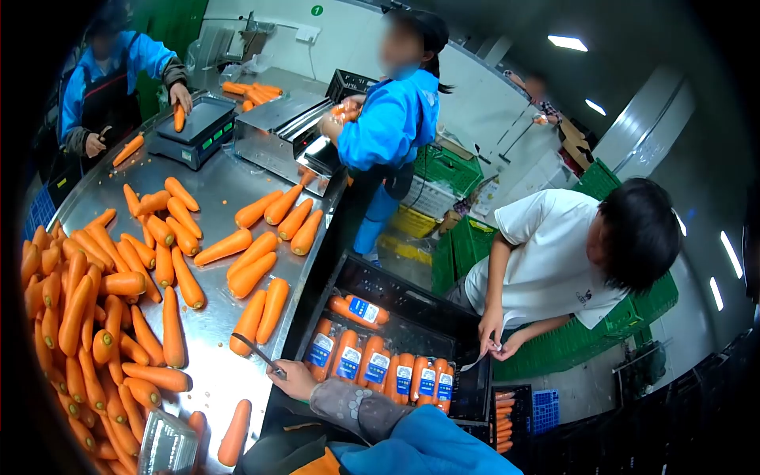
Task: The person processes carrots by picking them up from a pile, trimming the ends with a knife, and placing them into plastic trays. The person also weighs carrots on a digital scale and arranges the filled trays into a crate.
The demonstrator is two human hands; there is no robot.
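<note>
**Knife in hand at the carrot surface**

Right hand (294, 380) sits at the near edge of the steel surface (214, 202), fingers wrapped tight round the handle of a thin dark knife (255, 349), so it's gripping that and nothing else. The blade pokes up and left over bare metal. Its tip is just short of two carrots (273, 309) lying side by side, not touching them as far as I can tell. Left hand isn't in shot at all, so no idea what its fingers are doing.

Handling-wise, I'd guess the knife is light and stiff, and the handle is the only sane place to hold it. It could get slippery if it's damp. The carrots look firm and fairly hefty and would probably roll on that metal, so grab one round the thick middle.

Around it there's a big loose heap of carrots (75, 309) on the left and a clear plastic tray (166, 442) near the bottom edge. A black crate (431, 313) sits just right of the hand with labelled packs (378, 368) in a row. A person in a white shirt (554, 261) leans over the crate's far side, and two more in blue are further up by a scale (194, 127)
</note>
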